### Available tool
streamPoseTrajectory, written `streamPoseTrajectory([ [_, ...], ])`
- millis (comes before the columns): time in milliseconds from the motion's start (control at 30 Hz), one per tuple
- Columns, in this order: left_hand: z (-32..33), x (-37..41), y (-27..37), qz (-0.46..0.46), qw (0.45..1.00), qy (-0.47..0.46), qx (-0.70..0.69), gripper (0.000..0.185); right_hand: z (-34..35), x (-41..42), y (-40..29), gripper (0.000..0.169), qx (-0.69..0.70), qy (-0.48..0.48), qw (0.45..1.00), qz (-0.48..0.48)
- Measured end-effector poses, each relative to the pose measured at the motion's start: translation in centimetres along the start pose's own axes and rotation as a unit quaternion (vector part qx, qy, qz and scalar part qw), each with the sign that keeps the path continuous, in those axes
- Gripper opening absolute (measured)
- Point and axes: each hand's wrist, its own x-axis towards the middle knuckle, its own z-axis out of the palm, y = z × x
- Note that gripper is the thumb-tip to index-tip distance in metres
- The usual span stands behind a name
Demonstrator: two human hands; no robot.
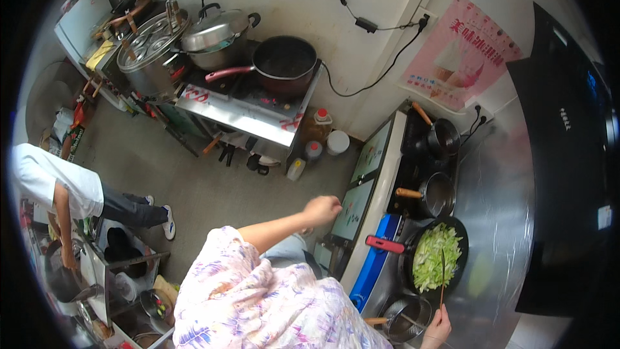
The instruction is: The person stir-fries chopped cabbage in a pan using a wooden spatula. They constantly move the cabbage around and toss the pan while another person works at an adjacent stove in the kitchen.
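Note:
A black frying pan [463, 240] with a red handle [385, 244] holds a heap of shredded pale-green cabbage [433, 259]. My right hand [437, 325] grips a long thin utensil [442, 276], whose far end lies over the cabbage; whether it is chopsticks or a spatula I cannot tell. A blue portable gas stove [372, 266] shows beside the pan. Close to my right hand sits a metal strainer basket [409, 317] with a wooden handle. My left hand [323, 210] hangs in front of the cabinet, fingers curled in, with nothing seen in it.
Two small saucepans [438, 195] with wooden handles stand further along the counter. A black range hood [562, 155] overhangs its far side. Another stove bears a deep red-handled pan [285, 58]. Jugs [320, 123] stand on the floor. Behind me, another person [72, 179] works over a pot.

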Motion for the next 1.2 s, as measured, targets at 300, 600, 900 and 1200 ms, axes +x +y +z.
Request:
streamPoseTrajectory([
  [300, -0.3, -11.4, -5.5, -0.092, 0.994, 0.041, -0.048, 0.028, 1.5, -2.8, 2.6, 0.028, 0.043, 0.009, 0.999, -0.025],
  [600, -2.9, -2.3, -1.2, 0.127, 0.987, -0.065, -0.073, 0.077, 0.8, -2.0, 1.9, 0.023, 0.021, 0.101, 0.994, -0.027],
  [900, 3.3, 5.1, 9.2, -0.03, 0.881, -0.453, -0.136, 0.062, -1.7, -1.6, -4.4, 0.024, -0.08, -0.044, 0.983, 0.157],
  [1200, 8.6, 7.0, 11.3, -0.158, 0.732, -0.637, -0.185, 0.035, 4.0, 1.9, -9.8, 0.023, -0.073, -0.091, 0.972, 0.202],
])
